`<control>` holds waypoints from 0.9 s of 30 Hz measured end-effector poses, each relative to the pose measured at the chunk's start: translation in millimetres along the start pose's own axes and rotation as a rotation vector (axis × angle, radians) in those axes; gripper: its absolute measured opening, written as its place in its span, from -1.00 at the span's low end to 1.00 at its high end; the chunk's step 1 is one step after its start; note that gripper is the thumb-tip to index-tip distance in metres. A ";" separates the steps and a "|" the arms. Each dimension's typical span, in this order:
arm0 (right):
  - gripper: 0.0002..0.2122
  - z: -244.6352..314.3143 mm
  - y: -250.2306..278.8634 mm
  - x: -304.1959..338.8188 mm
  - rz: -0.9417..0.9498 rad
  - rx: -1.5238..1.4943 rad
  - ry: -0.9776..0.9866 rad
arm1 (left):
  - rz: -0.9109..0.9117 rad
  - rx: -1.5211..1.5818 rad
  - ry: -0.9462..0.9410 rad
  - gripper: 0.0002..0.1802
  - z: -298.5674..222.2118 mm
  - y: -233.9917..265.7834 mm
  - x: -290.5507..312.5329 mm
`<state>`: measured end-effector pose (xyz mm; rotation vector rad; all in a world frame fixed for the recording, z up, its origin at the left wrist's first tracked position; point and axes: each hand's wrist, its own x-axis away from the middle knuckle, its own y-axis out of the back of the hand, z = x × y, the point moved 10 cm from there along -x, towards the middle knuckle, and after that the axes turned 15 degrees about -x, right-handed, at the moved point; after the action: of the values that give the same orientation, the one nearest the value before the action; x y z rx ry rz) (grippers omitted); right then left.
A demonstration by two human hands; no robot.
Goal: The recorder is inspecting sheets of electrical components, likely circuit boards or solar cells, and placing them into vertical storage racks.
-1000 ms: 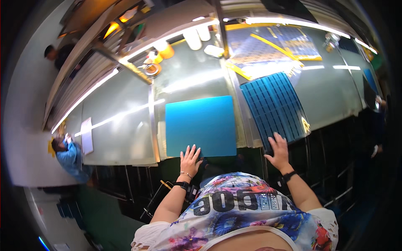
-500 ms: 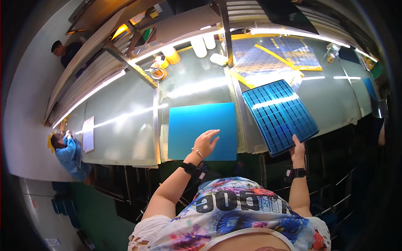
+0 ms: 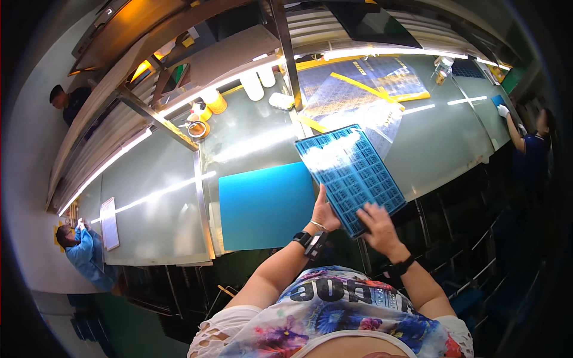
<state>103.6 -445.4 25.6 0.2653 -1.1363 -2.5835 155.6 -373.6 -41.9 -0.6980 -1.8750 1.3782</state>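
A blue rectangular panel (image 3: pixel 352 173) with a grid of small dark patterns, like a circuit board panel, is held tilted above the bench edge. My left hand (image 3: pixel 325 216) grips its lower left edge, thumb on the near face and fingers behind it. Across the lower part of that face lies my right hand (image 3: pixel 381 231), back of the hand up, its fingers outstretched and a little blurred. A plain blue sheet (image 3: pixel 262 209) lies flat on the bench to the left, its right edge partly behind the panel.
Yellow-edged clear sheets (image 3: pixel 358 95) lie behind the panel. Tape rolls (image 3: pixel 197 129) and white cylinders (image 3: pixel 252 86) stand under a lit shelf, whose post (image 3: pixel 285 53) rises at the bench back. Co-workers are at far left (image 3: pixel 89 253) and far right (image 3: pixel 534 143).
The panel has moved left and turned its face toward me. My left hand has left its place above the blue sheet and taken the panel's edge. My right hand has shifted onto the panel's face.
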 end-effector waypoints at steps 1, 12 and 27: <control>-0.37 7.1 -15.4 2.7 0.031 0.014 0.025 | -0.010 0.006 -0.013 -0.13 5.7 11.6 -3.0; -0.71 19.5 -30.0 -6.8 0.048 -0.273 0.165 | -0.043 -0.026 -0.052 -0.13 4.6 31.0 -0.5; -0.94 123.7 208.9 -32.9 -0.724 -0.092 0.143 | -0.803 -0.459 0.033 -0.40 13.8 139.8 -36.0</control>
<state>140.9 -482.7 264.9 0.9785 -0.9885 -3.1365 169.3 -368.5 -186.2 -0.1138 -2.1169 0.4322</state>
